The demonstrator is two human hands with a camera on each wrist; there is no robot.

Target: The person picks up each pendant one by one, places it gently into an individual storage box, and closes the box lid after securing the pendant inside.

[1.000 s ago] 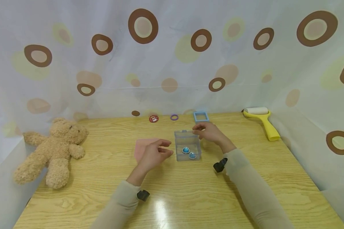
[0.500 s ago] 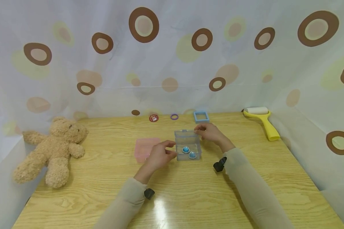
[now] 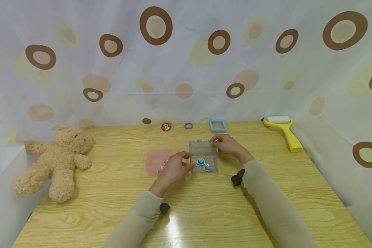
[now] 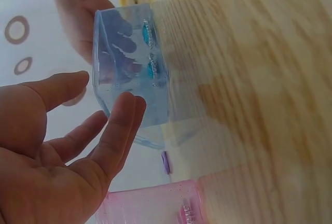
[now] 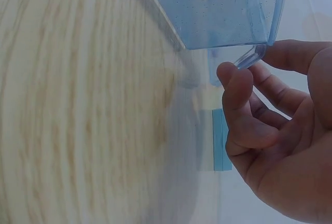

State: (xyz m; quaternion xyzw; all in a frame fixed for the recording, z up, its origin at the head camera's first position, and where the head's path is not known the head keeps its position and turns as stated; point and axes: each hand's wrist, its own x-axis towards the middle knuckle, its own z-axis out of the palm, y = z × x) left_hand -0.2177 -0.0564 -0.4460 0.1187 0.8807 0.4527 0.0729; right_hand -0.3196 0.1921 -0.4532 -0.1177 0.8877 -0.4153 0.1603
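Observation:
A clear bluish plastic box point(image 3: 197, 171) sits on the table with its hinged lid point(image 3: 199, 144) raised. Inside are two blue gem-like pieces point(image 3: 200, 161) with sparkly borders. My right hand point(image 3: 230, 146) pinches the right edge of the lid between thumb and index finger, seen closely in the right wrist view. At the box's left side, my left hand point(image 3: 174, 169) has its fingers extended and apart from the thumb; whether the fingertips touch the wall I cannot tell. A clear pink box point(image 3: 153, 158), partly behind the left hand, contains pink gem-like pieces point(image 3: 160, 169).
Along the back edge lie a red round badge point(image 3: 166, 127), a purple ring point(image 3: 188, 126) and a light blue square frame point(image 3: 217, 126). A teddy bear point(image 3: 60, 162) lies at left. A yellow-handled lint roller point(image 3: 286, 132) lies at back right.
My left hand has moved right, up to the bluish box, uncovering more of the pink box and its pink pieces. The right hand stays at the lid's edge, barely shifted.

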